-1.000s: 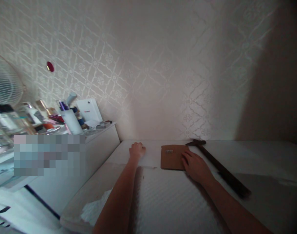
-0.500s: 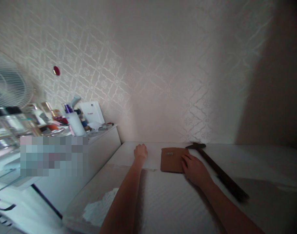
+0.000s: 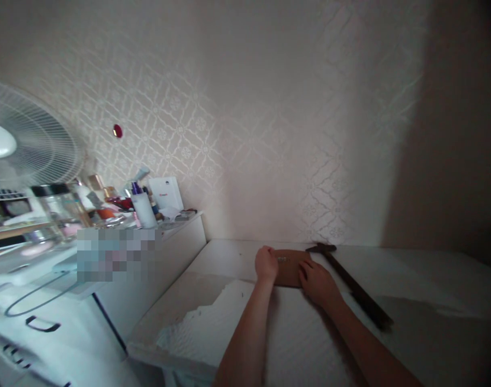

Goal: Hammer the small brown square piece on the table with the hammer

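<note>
A small brown cardboard piece (image 3: 288, 269) lies flat on a white table (image 3: 410, 279) near the wall, with a few tiny metal bits (image 3: 282, 259) on its top. My left hand (image 3: 266, 263) rests on its left edge, fingers curled closed. On the card's right edge lies my right hand (image 3: 316, 280), fingers stretched flat. Just right of my right hand a dark hammer (image 3: 350, 285) lies on the table, its head toward the wall.
A white cabinet (image 3: 177, 242) to the left carries several bottles, a white cup (image 3: 144, 209) and a white box (image 3: 166, 193). A white fan (image 3: 31, 145) stands at far left. Patterned wallpaper backs the table. A torn white sheet (image 3: 205, 328) covers the table's near part.
My left hand has moved right from the bare table onto the cardboard's left edge. The view has shifted, showing more of the fan. My right hand stays on the card.
</note>
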Action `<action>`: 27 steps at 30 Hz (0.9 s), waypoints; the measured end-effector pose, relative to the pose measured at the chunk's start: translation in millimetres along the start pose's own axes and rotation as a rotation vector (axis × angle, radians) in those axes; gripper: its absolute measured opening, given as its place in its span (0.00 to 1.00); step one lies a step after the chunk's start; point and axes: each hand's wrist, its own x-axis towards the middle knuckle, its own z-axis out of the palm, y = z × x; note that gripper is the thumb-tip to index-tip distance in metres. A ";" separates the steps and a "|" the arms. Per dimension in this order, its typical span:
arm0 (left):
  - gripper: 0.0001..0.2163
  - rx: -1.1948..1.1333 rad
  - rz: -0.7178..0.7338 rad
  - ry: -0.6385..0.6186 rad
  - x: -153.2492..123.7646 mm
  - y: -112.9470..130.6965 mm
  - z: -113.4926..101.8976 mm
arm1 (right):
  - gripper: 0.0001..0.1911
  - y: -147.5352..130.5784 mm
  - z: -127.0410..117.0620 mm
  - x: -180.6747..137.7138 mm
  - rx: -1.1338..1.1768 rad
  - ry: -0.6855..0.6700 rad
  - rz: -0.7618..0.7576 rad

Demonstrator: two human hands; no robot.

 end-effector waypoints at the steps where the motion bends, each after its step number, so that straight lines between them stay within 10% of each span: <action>1: 0.12 -0.045 -0.004 0.012 -4.2 2.4 3.5 | 0.20 0.2 -0.8 0.0 0.003 -0.005 -0.013; 27: 0.09 -0.158 0.258 -0.149 3.0 -2.7 13.6 | 0.20 1.4 -32.2 -12.6 0.069 -0.162 -0.130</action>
